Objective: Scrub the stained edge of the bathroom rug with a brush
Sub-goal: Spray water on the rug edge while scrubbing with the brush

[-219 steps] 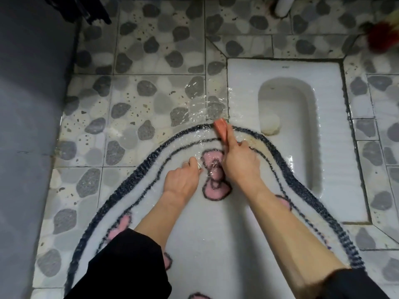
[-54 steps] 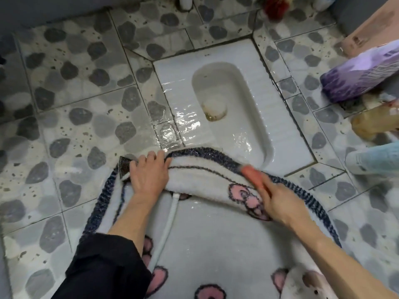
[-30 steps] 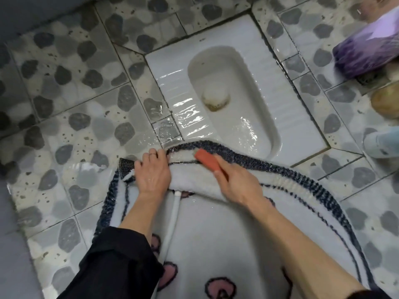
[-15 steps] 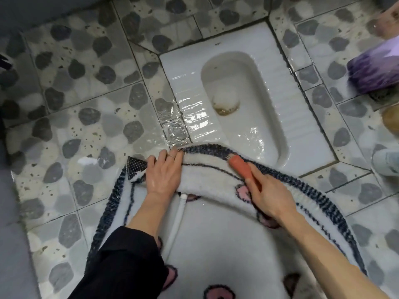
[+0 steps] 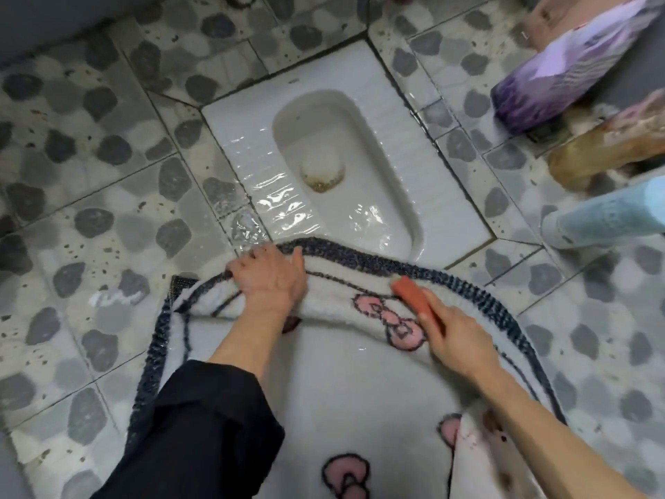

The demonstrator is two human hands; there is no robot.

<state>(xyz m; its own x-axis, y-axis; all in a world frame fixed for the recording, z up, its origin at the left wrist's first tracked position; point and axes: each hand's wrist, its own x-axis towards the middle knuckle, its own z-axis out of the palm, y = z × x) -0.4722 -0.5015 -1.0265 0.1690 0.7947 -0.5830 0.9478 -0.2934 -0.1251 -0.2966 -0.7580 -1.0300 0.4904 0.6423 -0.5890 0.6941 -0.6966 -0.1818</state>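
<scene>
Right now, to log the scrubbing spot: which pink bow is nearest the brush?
The whole pink bow on the rug's raised fold, just left of the orange brush in the right hand; the other bows sit lower.

One rug (image 5: 360, 390), one brush (image 5: 412, 295), one toilet (image 5: 444, 198), two hands (image 5: 275, 282) (image 5: 458, 342).

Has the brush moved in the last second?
Yes. The brush slid right along the rug edge, away from the left hand, to below the near end of the toilet bowl.
</scene>
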